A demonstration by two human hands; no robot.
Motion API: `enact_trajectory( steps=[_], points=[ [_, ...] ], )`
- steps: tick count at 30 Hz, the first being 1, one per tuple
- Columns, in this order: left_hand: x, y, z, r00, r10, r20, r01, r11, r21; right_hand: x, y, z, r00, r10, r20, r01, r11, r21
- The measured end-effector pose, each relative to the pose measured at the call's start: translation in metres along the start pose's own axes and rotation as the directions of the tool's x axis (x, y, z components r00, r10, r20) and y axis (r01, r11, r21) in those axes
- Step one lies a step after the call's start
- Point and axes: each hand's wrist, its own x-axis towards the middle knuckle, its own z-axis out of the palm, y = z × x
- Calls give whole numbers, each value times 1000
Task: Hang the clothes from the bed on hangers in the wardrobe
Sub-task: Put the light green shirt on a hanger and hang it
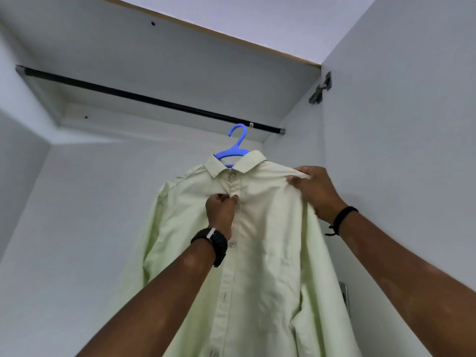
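Fingers point(233, 199) of your left hand point(220, 212) pinch the pale green shirt point(268, 240) placket at frame centre, your right hand point(315, 191) grips its shoulder; it's on the blue hanger point(235, 148), hook beside the rail point(144, 97), apparently not yet hooked.

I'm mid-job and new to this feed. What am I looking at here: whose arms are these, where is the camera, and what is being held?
There is no machine: a person works with bare hands, filmed by one wide-angle camera on their head, here looking up into a white wardrobe. A pale green shirt sits on a blue hanger whose hook is at the black rail; whether it rests on it is unclear. The left hand pinches the button placket below the collar. The right hand grips the shirt's shoulder.
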Motion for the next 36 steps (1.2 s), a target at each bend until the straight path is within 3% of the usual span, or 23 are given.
enact_trajectory(
  steps=[3,5,11,13,16,21,36],
  points=[
    [42,-23,10,958,223,180,-274,899,342,32,22,8,989,-98,-112,90,993,-79],
    [65,-40,19,894,301,332,-432,777,457,50,36,15,973,-156,-173,133,981,-140],
    [123,-99,43,747,281,603,-664,357,657,101,72,46,921,-234,-312,157,955,-251],
    [132,-101,48,755,216,619,-656,266,707,109,74,48,917,-198,-347,123,966,-226],
    [181,-129,68,721,198,664,-692,243,680,156,94,69,870,-243,-430,130,953,-275],
    [207,-137,92,678,212,704,-731,302,612,192,101,70,829,-214,-517,68,956,-287],
    [283,-166,129,664,234,710,-730,408,549,280,160,79,804,-274,-528,67,924,-377]
  ],
)
